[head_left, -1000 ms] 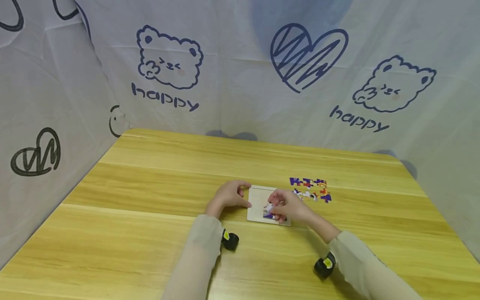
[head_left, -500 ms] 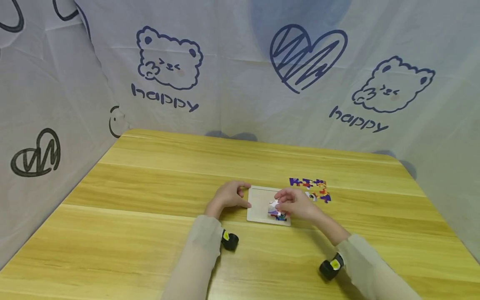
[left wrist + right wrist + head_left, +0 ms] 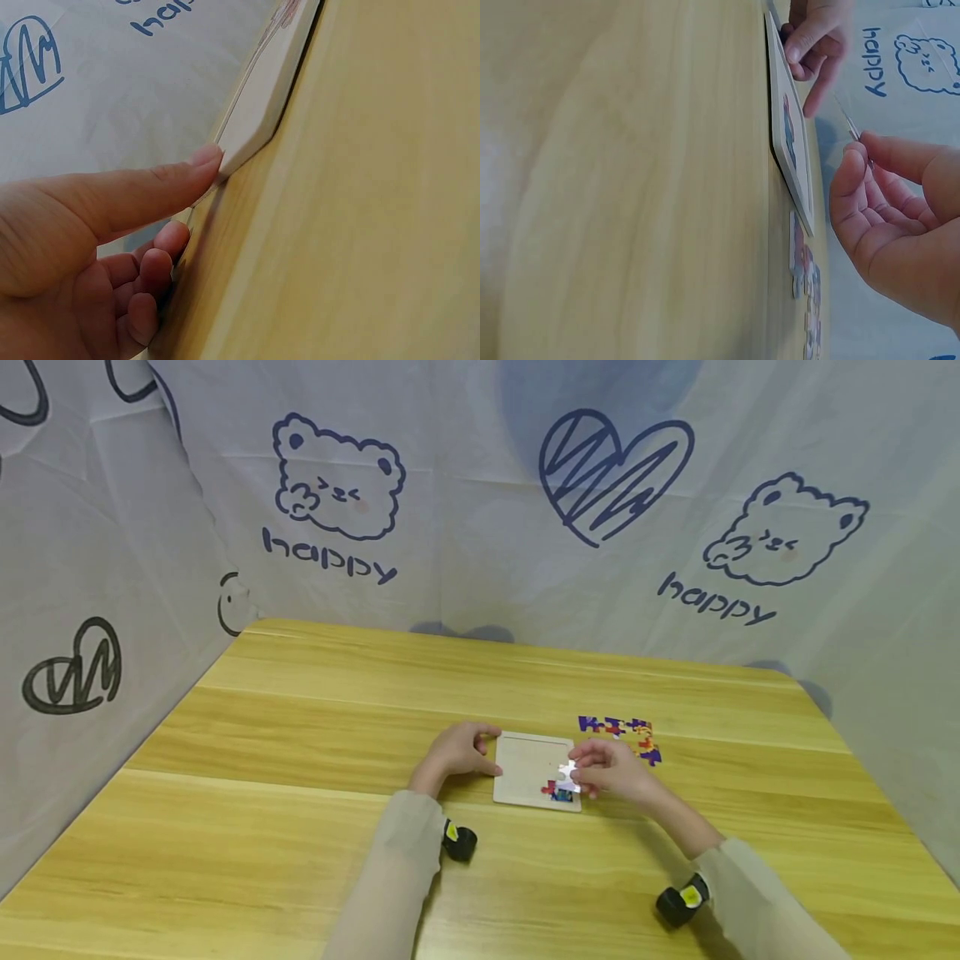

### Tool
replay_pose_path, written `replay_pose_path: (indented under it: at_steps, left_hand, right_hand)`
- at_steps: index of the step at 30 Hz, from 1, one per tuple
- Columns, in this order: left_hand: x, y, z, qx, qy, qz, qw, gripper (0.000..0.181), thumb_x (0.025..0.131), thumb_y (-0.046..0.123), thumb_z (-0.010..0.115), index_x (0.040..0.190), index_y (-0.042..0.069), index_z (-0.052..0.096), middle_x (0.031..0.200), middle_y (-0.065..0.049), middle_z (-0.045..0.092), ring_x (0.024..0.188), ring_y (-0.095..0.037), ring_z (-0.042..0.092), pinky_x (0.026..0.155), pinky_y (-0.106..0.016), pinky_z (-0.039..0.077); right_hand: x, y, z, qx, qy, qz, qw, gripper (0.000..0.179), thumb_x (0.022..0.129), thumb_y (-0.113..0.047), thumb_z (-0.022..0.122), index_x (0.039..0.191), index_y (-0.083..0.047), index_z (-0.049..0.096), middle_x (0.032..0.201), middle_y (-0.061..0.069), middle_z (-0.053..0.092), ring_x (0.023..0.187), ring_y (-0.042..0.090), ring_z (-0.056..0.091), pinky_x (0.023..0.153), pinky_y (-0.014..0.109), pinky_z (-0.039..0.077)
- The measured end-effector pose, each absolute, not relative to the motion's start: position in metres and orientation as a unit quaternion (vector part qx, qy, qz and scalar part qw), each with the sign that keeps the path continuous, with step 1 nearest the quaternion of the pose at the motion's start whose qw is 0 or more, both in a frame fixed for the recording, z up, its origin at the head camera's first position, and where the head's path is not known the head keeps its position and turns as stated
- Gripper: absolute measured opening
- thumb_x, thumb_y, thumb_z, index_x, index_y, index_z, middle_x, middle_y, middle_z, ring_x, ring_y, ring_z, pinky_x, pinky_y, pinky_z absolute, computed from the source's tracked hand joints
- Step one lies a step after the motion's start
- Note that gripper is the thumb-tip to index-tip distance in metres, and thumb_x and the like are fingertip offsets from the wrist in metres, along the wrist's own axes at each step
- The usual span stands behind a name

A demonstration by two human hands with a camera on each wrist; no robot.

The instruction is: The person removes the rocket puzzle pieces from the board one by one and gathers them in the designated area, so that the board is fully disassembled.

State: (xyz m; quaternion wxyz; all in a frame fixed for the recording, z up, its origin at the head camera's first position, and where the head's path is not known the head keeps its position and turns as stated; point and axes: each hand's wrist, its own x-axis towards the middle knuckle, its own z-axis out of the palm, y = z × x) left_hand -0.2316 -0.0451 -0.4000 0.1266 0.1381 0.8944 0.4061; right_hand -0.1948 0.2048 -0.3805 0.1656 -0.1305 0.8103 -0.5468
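A pale wooden puzzle board (image 3: 521, 768) lies flat on the table. My left hand (image 3: 457, 749) rests at its left edge, index finger at the far corner and straight thumb on the rim; in the left wrist view the other fingers hang loosely curled. My right hand (image 3: 613, 774) pinches a light-coloured jigsaw piece (image 3: 567, 774) between thumb and fingers over the board's right side. Seen in the right wrist view, that piece (image 3: 850, 126) is edge-on and raised above the board. Red and blue-green puzzle pieces (image 3: 559, 794) sit in the board's near right corner, partly covered by the held piece.
Several loose purple, red and orange jigsaw pieces (image 3: 617, 727) lie on the table behind the right hand, which hides some of them. A printed white cloth (image 3: 480, 510) hangs behind the wooden table (image 3: 300, 735).
My right hand has moved right with the light piece, away from the board's middle, and tilted it. The red and blue-green pieces in the corner are now more visible. The left hand has stayed put.
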Motion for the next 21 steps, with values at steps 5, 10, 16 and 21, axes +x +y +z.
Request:
replay_pose_path:
  at_steps: [5, 10, 16, 21]
  left_hand:
    - [-0.231, -0.045, -0.4, 0.138, 0.893, 0.409, 0.128, 0.059, 0.068, 0.016, 0.079, 0.121, 0.009, 0.056, 0.069, 0.0, 0.047, 0.061, -0.013, 0.04, 0.058, -0.025, 0.032]
    - [-0.231, -0.045, -0.4, 0.138, 0.893, 0.41, 0.127, 0.059, 0.068, 0.016, 0.078, 0.122, 0.009, 0.056, 0.07, 0.0, 0.048, 0.061, -0.013, 0.04, 0.058, -0.025, 0.032]
    - [-0.231, -0.046, -0.4, 0.138, 0.893, 0.409, 0.127, 0.059, 0.068, 0.016, 0.078, 0.122, 0.009, 0.056, 0.07, 0.0, 0.048, 0.061, -0.013, 0.04, 0.058, -0.025, 0.032]
    - [-0.232, -0.046, -0.401, 0.14, 0.894, 0.408, 0.126, 0.059, 0.068, 0.016, 0.078, 0.122, 0.009, 0.056, 0.07, 0.0, 0.048, 0.061, -0.013, 0.04, 0.058, -0.025, 0.032]
  right_hand:
    - [-0.193, 0.212, -0.379, -0.114, 0.814, -0.546, 0.165, 0.032, 0.081, 0.003, 0.059, 0.108, 0.016, 0.047, 0.082, 0.012, 0.056, 0.061, 0.016, 0.054, 0.055, 0.025, 0.048]
    - [-0.191, 0.22, -0.38, -0.112, 0.815, -0.545, 0.16, 0.032, 0.081, 0.003, 0.058, 0.107, 0.017, 0.047, 0.081, 0.012, 0.056, 0.061, 0.015, 0.054, 0.055, 0.026, 0.048]
    - [-0.19, 0.231, -0.381, -0.12, 0.811, -0.552, 0.148, 0.032, 0.082, 0.003, 0.058, 0.107, 0.018, 0.046, 0.08, 0.01, 0.058, 0.061, 0.013, 0.055, 0.054, 0.025, 0.048]
    - [-0.188, 0.243, -0.38, -0.112, 0.803, -0.565, 0.152, 0.034, 0.083, 0.003, 0.056, 0.108, 0.02, 0.042, 0.081, 0.008, 0.057, 0.063, 0.012, 0.055, 0.055, 0.024, 0.047]
